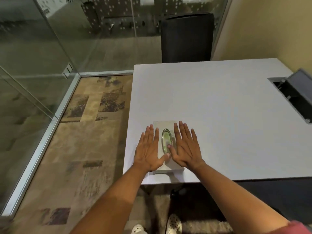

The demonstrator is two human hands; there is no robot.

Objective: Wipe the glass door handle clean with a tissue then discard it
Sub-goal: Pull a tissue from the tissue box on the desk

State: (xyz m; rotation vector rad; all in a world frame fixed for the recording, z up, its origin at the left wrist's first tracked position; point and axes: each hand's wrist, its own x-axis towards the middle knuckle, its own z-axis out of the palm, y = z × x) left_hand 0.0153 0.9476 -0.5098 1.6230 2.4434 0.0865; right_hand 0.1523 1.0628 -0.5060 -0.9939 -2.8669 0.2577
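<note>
Chrome-rimmed oval slot (pixel 166 141) of the tissue box (pixel 175 166) lies directly between your two hands, its long axis running away from you, parallel to your fingers. Left hand (pixel 148 149) and right hand (pixel 185 146) both rest flat on the box top, fingers straight, holding nothing; the right thumb (pixel 169 147) already reaches over the slot, so that hand looks nearer for the pull. Glass door handle: cannot tell where.

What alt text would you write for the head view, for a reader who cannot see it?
A person's left hand and right hand lie flat, fingers straight, on a tissue box near the front edge of a white table. A dark chair stands behind the table, with glass walls to the left.
</note>
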